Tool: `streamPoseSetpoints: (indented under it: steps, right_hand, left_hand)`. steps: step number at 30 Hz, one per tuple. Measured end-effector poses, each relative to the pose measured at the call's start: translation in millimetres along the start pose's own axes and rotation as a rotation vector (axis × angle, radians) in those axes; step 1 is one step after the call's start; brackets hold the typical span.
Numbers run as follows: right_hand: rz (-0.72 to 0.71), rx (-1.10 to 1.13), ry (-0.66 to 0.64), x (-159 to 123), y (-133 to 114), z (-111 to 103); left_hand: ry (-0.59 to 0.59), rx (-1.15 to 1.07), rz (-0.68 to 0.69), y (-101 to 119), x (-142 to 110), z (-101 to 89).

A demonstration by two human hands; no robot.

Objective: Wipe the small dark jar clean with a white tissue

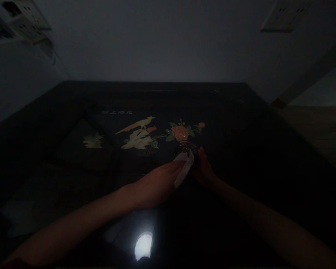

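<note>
Black, glossy and faintly mirror-like, the desk (235, 138) stretches out in the gloom. On the far left, sockets (30, 16) show on the wall. Then comes the inlaid picture: a pale bird (140, 124), with an orange flower (180, 132) further right. A bright reflection (143, 246) glares at the near side. From the left the left hand (158, 183) reaches in, fingers closed on a white cloth (186, 170) that it presses against a small, dark, shiny vessel (188, 148), just on the near side of the flower. The right hand (204, 168) grips the vessel's right side, though shadow hides most of its fingers. To my eye this is wiping, well under way; the next move calls for a steady right-hand hold while the cloth works round. Another socket (282, 16) sits far right.
</note>
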State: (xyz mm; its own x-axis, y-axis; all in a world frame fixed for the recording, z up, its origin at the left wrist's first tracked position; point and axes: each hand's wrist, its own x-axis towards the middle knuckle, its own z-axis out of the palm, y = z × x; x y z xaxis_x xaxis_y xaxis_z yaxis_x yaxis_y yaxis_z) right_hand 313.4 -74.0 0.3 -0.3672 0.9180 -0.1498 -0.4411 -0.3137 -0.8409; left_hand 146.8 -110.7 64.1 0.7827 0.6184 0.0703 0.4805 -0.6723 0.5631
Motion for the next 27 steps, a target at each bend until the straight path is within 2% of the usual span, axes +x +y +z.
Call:
streamPoseSetpoints:
  steps: [4,8,13,16,18,22,27]
  right_hand:
    - [-0.042,0.016,0.003,0,1,-1]
    - [-0.061,0.013,0.012,2,2,-1]
    - [-0.051,0.018,-0.011,1,0,2]
    - [-0.046,-0.004,-0.030,-1,-1,2]
    - [-0.053,-0.015,-0.037,-1,1,1]
    - [-0.080,-0.007,-0.025,1,6,-3]
    - [-0.068,-0.052,-0.038,2,7,-3]
  left_hand:
    - [0.014,-0.263,-0.053,12,-1,-1.7]
    - [0.049,-0.312,-0.093,16,1,2.6]
    - [0.044,-0.072,-0.118,6,4,10.8]
    - [0.001,0.076,-0.101,-1,1,5.2]
    - [-0.038,0.202,-0.039,-7,-1,-2.5]
    - [-0.044,0.454,0.127,-20,-2,-16.8]
    - [-0.038,0.570,0.209,-30,1,-20.5]
